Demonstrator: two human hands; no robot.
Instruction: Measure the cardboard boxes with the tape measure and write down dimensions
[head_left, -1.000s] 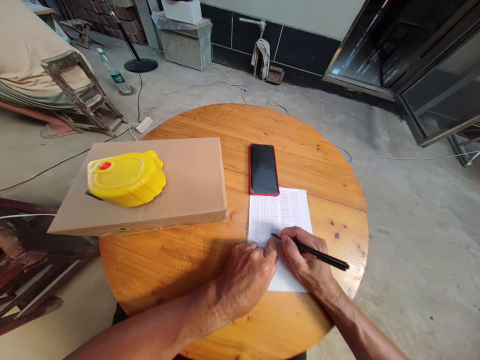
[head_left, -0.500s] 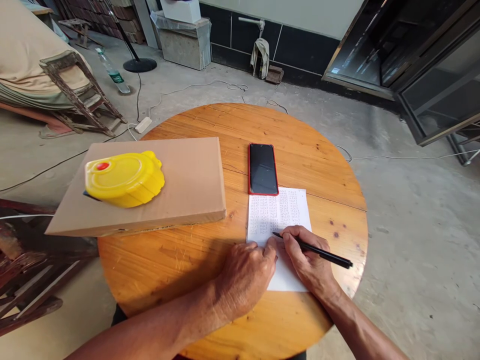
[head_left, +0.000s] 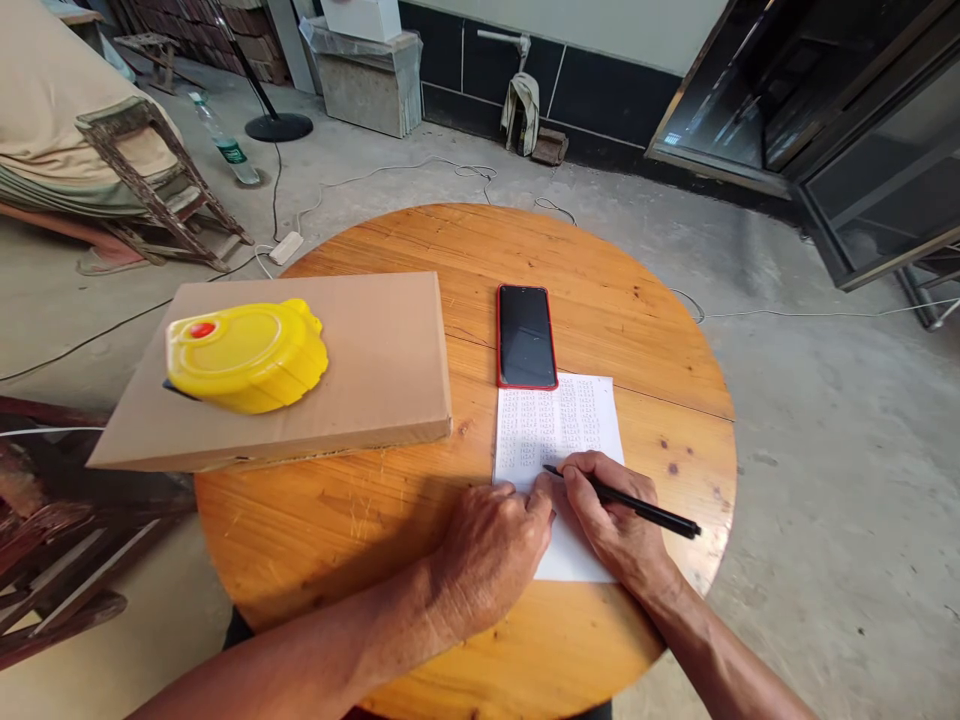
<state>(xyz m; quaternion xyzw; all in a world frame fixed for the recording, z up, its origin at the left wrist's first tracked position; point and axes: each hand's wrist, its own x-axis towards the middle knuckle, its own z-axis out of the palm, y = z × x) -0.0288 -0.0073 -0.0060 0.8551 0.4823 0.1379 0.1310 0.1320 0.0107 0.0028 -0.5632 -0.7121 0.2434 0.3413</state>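
Between thumb and fingers of my right hand (head_left: 615,510) is a black pen (head_left: 656,514), its tip touching the paper. The white sheet of paper (head_left: 574,425) carries rows of small handwritten characters on its upper part; its lower part is partly covered by my hands. Resting on the left edge of the sheet, my left hand (head_left: 499,550) has its fingers curled in, close to the pen tip; its underside is hidden. A phone with a red case (head_left: 525,337) lies face up, dark-screened, over the top edge of the sheet.
On the round wooden table (head_left: 600,270), a flat cardboard box (head_left: 386,350) lies to the left, carrying a yellow plastic object with a red button (head_left: 247,355). A wooden stool (head_left: 161,185), a plastic bottle (head_left: 229,145) and cables are on the floor beyond.
The pen's rear end has shifted very slightly left, with its tip almost in the same spot. My left hand, the paper and the phone have stayed put.
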